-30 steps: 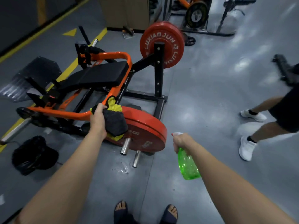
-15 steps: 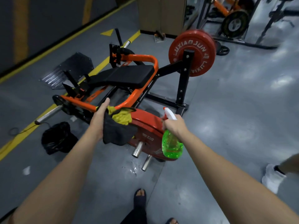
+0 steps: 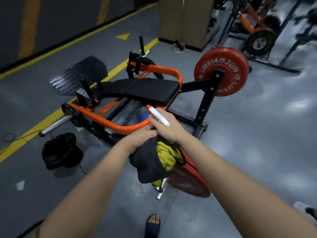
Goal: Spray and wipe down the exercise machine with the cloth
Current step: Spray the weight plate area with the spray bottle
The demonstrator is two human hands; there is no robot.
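Along the far left a yellow floor line [image 3: 51, 117] is seen running diagonally, and a black bag [image 3: 62, 151] is set just beside it on the grey floor [image 3: 257, 143]. A bare steel sleeve [image 3: 54, 125] of the exercise machine [image 3: 151, 90] is pushed out over that line, with a ribbed black footplate [image 3: 78, 74] behind it. The low orange frame tube [image 3: 106, 122] is curved round the near edge of the black pad.

At the tube's near bend the left hand [image 3: 144, 134] is placed, and the cloth [image 3: 149, 162], dark with a yellow fold, is gripped in it and left hanging over the near red plate [image 3: 190, 179]; its fingertips are hidden by the other hand. The right hand [image 3: 169, 129] is crossed just over it and is closed round the spray bottle [image 3: 158, 115], whose white head is pointed up-left toward the pad's edge. The bottle's body is covered.

A sandalled foot [image 3: 153, 222] is planted near the plate's lower rim. Further right a second red plate [image 3: 221, 71] is carried on a black upright. Beyond it a wide stretch of open floor is offered, bounded at the back by other racks [image 3: 257, 31].
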